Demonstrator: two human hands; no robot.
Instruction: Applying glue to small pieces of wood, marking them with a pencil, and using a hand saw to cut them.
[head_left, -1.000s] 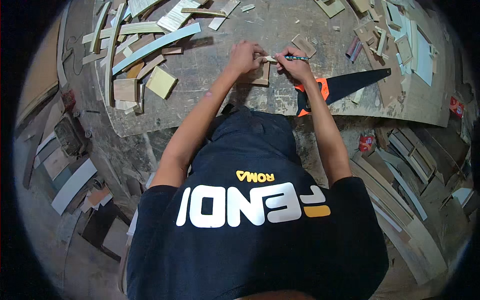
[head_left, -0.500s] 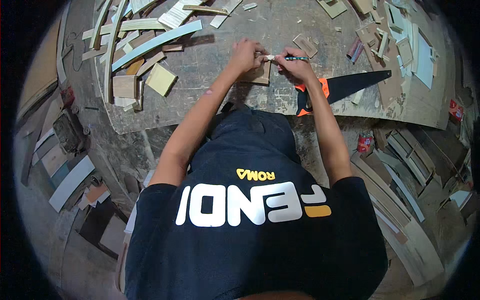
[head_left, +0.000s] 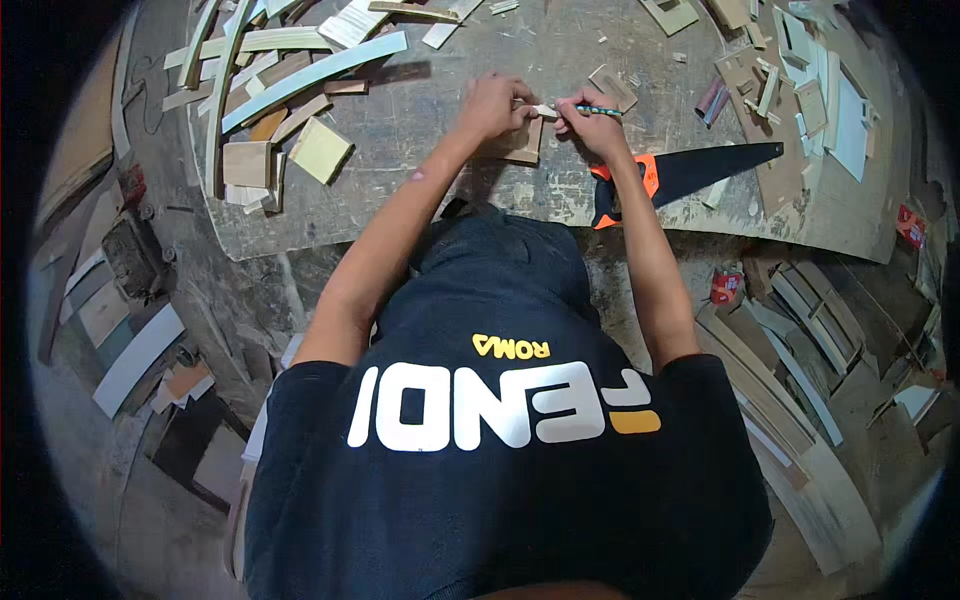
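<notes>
Between the fingertips of my left hand (head_left: 492, 106) is a small pale wood piece (head_left: 545, 111), held just over the bench. My right hand (head_left: 592, 124) is closed round a slim, dark-and-light patterned pencil (head_left: 604, 111), its writing end hidden by the fingers next to the pale piece. Below both hands a flat wooden block (head_left: 524, 148) lies on the worn workbench (head_left: 400, 150), partly covered by my left hand. Under my right forearm sits the orange-and-black handle of a handsaw (head_left: 690, 175), blade pointing right.
Wood strips and offcuts (head_left: 318, 150) are heaped on the bench's left. A thin offcut (head_left: 613, 88) lies beyond my right hand, with dark reddish tubes (head_left: 712, 102) farther right. More scraps (head_left: 815, 100) cover the right end. Long boards (head_left: 790, 430) rest on the floor at right.
My right hand has shifted slightly and the pencil now tilts a little differently. My left hand keeps its hold on the pale wood piece. The whole view has moved a little.
</notes>
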